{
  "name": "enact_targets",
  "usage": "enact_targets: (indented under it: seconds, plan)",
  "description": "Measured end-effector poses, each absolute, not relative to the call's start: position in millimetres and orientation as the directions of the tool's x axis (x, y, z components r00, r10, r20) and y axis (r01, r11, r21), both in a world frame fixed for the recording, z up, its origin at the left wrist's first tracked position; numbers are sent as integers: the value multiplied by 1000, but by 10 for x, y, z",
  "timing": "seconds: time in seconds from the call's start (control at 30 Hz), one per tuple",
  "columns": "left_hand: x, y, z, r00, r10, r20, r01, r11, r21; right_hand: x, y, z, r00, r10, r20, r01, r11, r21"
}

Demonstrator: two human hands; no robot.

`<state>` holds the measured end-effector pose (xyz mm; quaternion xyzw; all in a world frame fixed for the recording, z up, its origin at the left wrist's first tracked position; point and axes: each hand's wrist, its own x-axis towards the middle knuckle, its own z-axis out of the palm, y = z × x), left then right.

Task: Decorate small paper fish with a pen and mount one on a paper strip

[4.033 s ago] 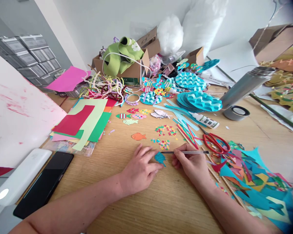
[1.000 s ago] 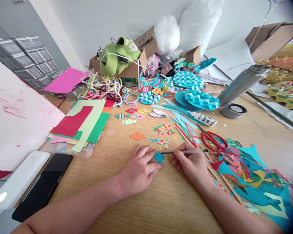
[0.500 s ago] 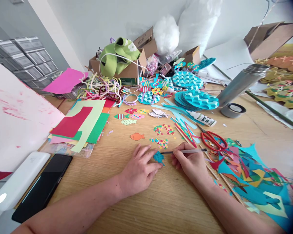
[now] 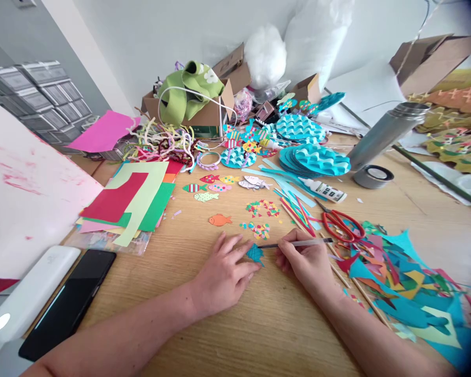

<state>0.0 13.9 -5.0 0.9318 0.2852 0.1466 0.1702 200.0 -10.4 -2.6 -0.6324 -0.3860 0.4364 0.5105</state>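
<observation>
A small blue paper fish (image 4: 255, 253) with dark lines lies on the wooden table (image 4: 172, 345). My left hand (image 4: 225, 269) rests flat with its fingers spread, fingertips touching the fish's left and lower edges. Pinched in my right hand (image 4: 302, 259) is a slim pen (image 4: 306, 243), its dark tip at the fish's upper right edge. Just beyond lie an orange paper fish (image 4: 220, 220) and small piles of colored paper bits (image 4: 262, 209). Farther back are several patterned paper fish (image 4: 206, 197) and some white ones (image 4: 254, 183).
Red-handled scissors (image 4: 343, 225), a glue bottle (image 4: 325, 190) and paper scraps (image 4: 412, 288) lie to the right. A metal flask (image 4: 388, 136) stands behind them. Colored sheets (image 4: 153, 209), a phone (image 4: 68, 303) and a white device (image 4: 35, 288) are on the left.
</observation>
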Motion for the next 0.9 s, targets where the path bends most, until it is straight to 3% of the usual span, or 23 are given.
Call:
enact_targets:
  seconds: [0.9]
  plan:
    - [3, 146, -66, 795, 580, 177, 482, -781, 398, 2015, -102, -34, 313, 936, -162, 47, -186, -981]
